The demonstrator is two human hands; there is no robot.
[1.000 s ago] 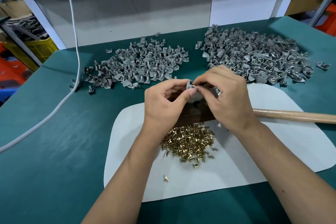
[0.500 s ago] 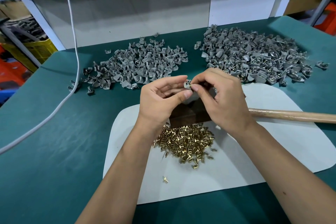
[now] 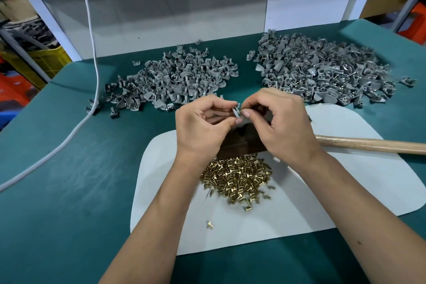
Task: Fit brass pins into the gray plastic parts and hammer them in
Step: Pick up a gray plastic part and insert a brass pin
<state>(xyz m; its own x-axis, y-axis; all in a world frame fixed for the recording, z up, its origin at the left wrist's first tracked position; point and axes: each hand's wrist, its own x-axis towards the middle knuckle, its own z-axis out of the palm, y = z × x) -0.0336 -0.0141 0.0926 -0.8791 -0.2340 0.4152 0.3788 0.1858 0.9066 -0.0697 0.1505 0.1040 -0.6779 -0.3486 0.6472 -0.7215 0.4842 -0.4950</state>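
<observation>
gray plastic part [image 3: 236, 110] sits pinched between the fingertips of the left hand [image 3: 202, 127] and the right hand [image 3: 280, 125], both grips clamped on it, raised over the dark block [image 3: 239, 145] on the white mat [image 3: 345, 191]. whether a pin is already in it is too small to tell. to do this well, keep the part steady with the left and press the pin in straight. the brass pins [image 3: 237, 178] lie heaped just below the wrists, and the hammer handle [image 3: 373, 145] lies to the right.

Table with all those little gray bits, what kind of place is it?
Probably a small factory workbench: heaps of gray plastic parts, a pile of brass pins, and a hammer handle on a green table.
</observation>
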